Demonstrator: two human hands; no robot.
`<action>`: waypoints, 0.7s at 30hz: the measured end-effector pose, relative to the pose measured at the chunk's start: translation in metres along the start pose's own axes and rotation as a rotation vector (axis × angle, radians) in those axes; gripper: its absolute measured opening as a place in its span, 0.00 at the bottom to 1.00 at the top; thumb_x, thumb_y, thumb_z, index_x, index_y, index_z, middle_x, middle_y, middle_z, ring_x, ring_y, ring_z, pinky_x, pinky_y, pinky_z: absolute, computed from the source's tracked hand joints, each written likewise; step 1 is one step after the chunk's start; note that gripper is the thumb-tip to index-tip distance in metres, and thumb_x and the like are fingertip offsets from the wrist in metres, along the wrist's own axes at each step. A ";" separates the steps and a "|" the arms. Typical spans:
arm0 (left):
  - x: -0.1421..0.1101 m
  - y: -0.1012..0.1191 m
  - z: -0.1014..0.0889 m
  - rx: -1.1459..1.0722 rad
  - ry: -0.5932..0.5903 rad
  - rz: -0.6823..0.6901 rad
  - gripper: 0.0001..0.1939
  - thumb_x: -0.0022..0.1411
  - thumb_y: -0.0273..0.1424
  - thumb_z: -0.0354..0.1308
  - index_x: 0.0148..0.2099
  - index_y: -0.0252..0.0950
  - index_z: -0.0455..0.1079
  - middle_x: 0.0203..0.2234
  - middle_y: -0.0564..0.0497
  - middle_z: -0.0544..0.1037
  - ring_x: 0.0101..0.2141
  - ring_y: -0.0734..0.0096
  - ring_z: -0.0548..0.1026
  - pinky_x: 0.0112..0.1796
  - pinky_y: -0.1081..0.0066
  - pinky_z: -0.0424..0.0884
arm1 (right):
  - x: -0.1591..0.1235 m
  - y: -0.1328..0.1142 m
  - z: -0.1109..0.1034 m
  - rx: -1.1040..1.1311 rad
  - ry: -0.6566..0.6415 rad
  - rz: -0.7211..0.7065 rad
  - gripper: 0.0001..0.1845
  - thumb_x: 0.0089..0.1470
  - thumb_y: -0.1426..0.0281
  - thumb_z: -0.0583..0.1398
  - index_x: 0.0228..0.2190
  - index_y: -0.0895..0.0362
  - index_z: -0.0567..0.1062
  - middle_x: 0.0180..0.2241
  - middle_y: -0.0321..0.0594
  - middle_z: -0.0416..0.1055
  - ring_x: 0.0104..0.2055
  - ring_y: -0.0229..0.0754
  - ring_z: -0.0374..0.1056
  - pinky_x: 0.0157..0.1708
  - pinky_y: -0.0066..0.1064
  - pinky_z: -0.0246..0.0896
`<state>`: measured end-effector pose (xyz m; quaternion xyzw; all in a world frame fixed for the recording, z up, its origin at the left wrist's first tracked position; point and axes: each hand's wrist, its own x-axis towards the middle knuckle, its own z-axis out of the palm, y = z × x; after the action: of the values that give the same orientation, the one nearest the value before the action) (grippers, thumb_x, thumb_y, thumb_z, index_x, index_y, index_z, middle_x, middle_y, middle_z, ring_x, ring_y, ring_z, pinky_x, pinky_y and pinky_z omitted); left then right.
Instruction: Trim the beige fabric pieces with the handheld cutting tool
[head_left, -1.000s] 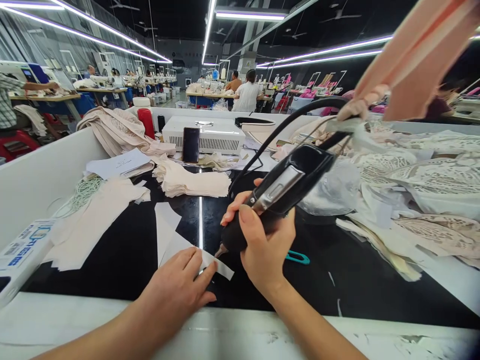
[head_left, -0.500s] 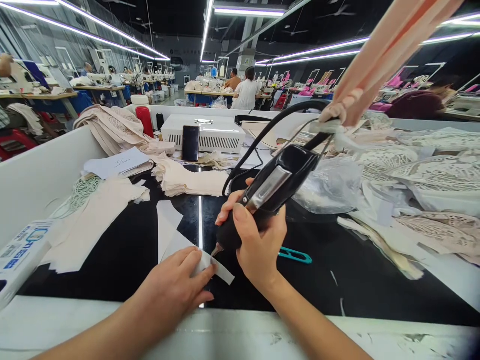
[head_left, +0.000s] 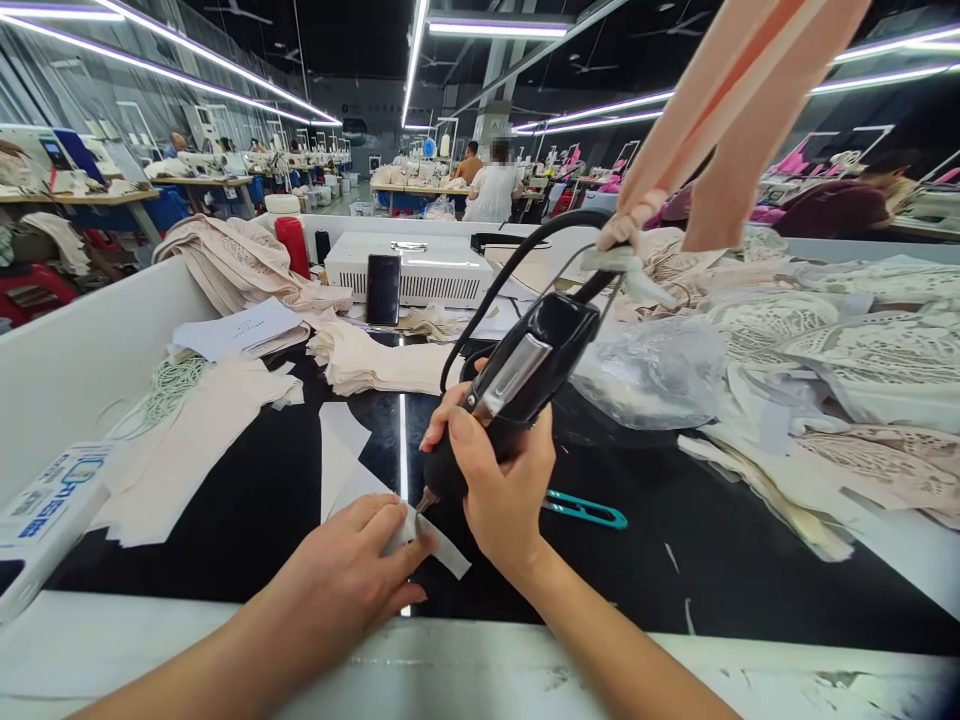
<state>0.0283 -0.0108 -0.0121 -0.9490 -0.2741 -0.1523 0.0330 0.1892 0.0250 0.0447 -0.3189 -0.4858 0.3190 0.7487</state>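
Note:
My right hand (head_left: 499, 490) is wrapped round a black corded hand tool (head_left: 517, 385) with a silver plate, tip down. The tip touches a narrow white fabric strip (head_left: 435, 540) on the black table top (head_left: 255, 500). My left hand (head_left: 349, 575) lies flat on that strip, fingers stretched out and pressing it down just left of the tip. The tool's thick black cable (head_left: 525, 250) arcs up and back to the right. A pink fabric band (head_left: 720, 110) hangs from above and ties onto the cable.
Teal thread snips (head_left: 589, 510) lie right of my right hand. Cream fabric pieces (head_left: 375, 365), white paper pieces (head_left: 337, 445), a phone (head_left: 382, 288) against a white box (head_left: 420, 265), lace heaps (head_left: 847, 360) and a plastic bag (head_left: 652, 370) surround the work spot. People sit at sewing tables behind.
My right hand and the tool have slid left along the strip, closer to my left fingers. My left hand stays pressing the strip.

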 end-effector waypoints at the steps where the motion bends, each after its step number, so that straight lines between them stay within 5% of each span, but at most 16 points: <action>1: -0.002 -0.002 -0.002 -0.038 -0.008 0.000 0.23 0.69 0.37 0.66 0.62 0.36 0.70 0.50 0.40 0.77 0.50 0.50 0.78 0.49 0.55 0.80 | -0.001 -0.002 0.000 0.000 0.007 -0.001 0.12 0.53 0.71 0.67 0.36 0.52 0.69 0.27 0.26 0.74 0.21 0.32 0.69 0.24 0.26 0.71; 7: -0.017 -0.005 -0.015 -0.260 -0.067 -0.133 0.21 0.76 0.32 0.54 0.67 0.40 0.62 0.56 0.43 0.74 0.53 0.58 0.77 0.52 0.59 0.79 | -0.009 -0.013 0.003 0.014 0.041 -0.007 0.19 0.48 0.73 0.68 0.41 0.51 0.68 0.26 0.25 0.76 0.21 0.33 0.71 0.24 0.26 0.73; 15: -0.020 0.004 -0.013 -0.162 -0.058 -0.121 0.20 0.72 0.38 0.61 0.62 0.38 0.69 0.56 0.39 0.75 0.54 0.46 0.76 0.52 0.45 0.78 | -0.019 -0.015 0.000 0.073 0.050 0.003 0.21 0.49 0.76 0.68 0.43 0.50 0.70 0.28 0.27 0.77 0.23 0.34 0.72 0.24 0.26 0.74; 21: -0.020 0.005 -0.010 -0.134 -0.037 -0.118 0.24 0.68 0.39 0.67 0.62 0.38 0.69 0.56 0.38 0.75 0.54 0.45 0.77 0.53 0.45 0.78 | -0.017 -0.012 -0.005 0.084 -0.026 -0.010 0.16 0.55 0.69 0.70 0.41 0.50 0.70 0.30 0.29 0.76 0.25 0.34 0.72 0.25 0.27 0.73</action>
<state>0.0119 -0.0266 -0.0087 -0.9339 -0.3194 -0.1546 -0.0446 0.1898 0.0039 0.0433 -0.2805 -0.4833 0.3395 0.7566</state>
